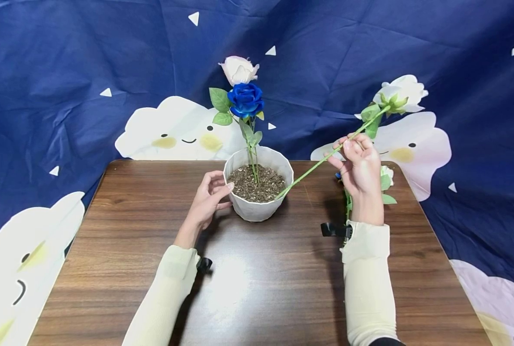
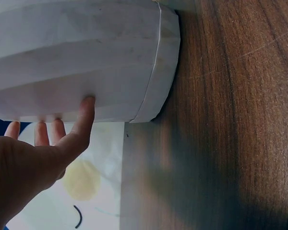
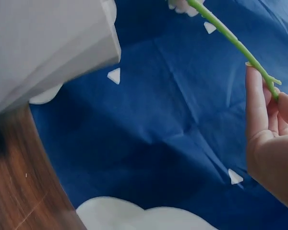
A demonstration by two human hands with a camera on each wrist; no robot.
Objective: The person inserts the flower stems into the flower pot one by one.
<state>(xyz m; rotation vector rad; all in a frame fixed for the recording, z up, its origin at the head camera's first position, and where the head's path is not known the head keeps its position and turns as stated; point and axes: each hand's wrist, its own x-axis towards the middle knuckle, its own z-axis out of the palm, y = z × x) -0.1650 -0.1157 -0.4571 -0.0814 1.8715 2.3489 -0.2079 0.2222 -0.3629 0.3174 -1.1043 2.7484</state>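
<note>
A white faceted flowerpot [image 1: 258, 209] filled with dark soil [image 1: 248, 185] stands near the back of the table. My left hand [image 1: 206, 199] rests its fingertips and thumb against the pot's left side; the left wrist view shows the fingers [image 2: 81, 125] fairly straight there. With thumb and fingers, my right hand [image 1: 360, 163] pinches the green stem of a white artificial rose [image 1: 404, 93]. The rose tilts, bloom up to the right, and its stem's lower end appears at the pot's right rim. A blue rose [image 1: 246, 100] and a pale pink rose [image 1: 239, 70] stand upright in the soil.
Behind my right wrist, partly hidden, more flowers with a white bloom [image 1: 387, 175] and green leaves lie on the brown wooden table [image 1: 278, 283]. A blue cloth [image 1: 308, 29] printed with smiling clouds hangs behind and beside the table.
</note>
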